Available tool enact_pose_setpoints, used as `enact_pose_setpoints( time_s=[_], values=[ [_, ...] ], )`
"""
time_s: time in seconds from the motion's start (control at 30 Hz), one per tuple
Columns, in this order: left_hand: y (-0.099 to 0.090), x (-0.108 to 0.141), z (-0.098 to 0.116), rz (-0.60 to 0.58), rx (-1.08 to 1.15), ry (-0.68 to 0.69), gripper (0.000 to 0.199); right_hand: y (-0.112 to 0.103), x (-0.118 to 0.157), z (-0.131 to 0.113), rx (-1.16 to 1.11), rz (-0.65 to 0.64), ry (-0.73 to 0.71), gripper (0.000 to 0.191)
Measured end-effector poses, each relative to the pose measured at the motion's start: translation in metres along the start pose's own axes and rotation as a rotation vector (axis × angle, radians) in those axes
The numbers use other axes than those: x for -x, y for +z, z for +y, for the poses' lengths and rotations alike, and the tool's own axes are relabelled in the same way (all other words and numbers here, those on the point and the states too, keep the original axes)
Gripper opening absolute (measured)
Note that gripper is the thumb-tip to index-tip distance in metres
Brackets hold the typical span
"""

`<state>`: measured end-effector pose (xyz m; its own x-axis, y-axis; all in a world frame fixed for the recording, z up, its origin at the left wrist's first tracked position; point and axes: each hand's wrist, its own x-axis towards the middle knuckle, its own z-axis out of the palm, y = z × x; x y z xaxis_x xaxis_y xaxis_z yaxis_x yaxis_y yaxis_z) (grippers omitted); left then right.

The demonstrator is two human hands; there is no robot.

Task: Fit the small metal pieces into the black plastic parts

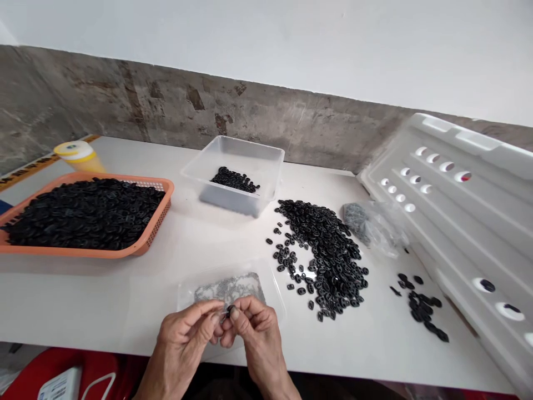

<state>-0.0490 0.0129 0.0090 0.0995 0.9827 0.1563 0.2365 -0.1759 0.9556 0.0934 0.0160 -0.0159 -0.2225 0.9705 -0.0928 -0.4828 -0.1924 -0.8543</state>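
Observation:
My left hand (185,332) and my right hand (259,332) meet at the front of the table, fingertips almost touching. Between thumb and fingers, my right hand pinches a small black piece (230,311). My left hand's thumb and forefinger are closed right beside it; what they hold is too small to make out. Just behind the hands lies a shallow clear tray (272,289) with many tiny grey metal parts (250,283). To the right spreads a large pile of small black oval pieces with holes (328,250).
An orange basket (144,244) heaped with black pieces stands left. A clear plastic bin (233,203) holds more. Toward the right are a plastic bag of grey parts (375,225), scattered black pieces (422,308) and a leaning white perforated panel (466,222). A yellow container (81,156) stands behind the basket.

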Motion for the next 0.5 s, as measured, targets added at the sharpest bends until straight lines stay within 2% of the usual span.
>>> enact_pose_setpoints(
  time_s=[0.13,0.2,0.27,0.3,0.33,0.37,0.47,0.5],
  values=[
    [-0.003,0.004,-0.002,0.016,0.022,-0.068,0.028,0.004,0.004,-0.001,-0.033,0.010,-0.005,0.042],
    [-0.003,0.011,-0.002,0.112,0.003,-0.109,0.028,0.002,0.012,-0.005,-0.043,0.020,-0.017,0.042],
    [0.006,0.017,-0.002,0.272,0.011,-0.144,0.028,-0.003,0.025,-0.012,-0.051,0.032,-0.029,0.042],
    [0.014,0.020,-0.002,0.314,0.021,-0.134,0.026,-0.008,0.034,-0.017,-0.055,0.055,-0.034,0.043],
    [0.026,0.023,-0.002,0.302,0.026,-0.085,0.023,-0.013,0.044,-0.023,-0.062,0.084,-0.040,0.043],
    [0.040,0.024,-0.003,0.225,0.016,0.015,0.018,-0.018,0.054,-0.028,-0.068,0.157,-0.051,0.044],
    [0.099,0.022,-0.012,-0.211,-0.197,0.473,0.021,-0.037,0.085,-0.045,-0.106,0.356,-0.116,0.044],
    [0.120,0.019,-0.016,-0.217,-0.362,0.565,0.027,-0.043,0.093,-0.049,-0.120,0.413,-0.139,0.043]
  ],
)
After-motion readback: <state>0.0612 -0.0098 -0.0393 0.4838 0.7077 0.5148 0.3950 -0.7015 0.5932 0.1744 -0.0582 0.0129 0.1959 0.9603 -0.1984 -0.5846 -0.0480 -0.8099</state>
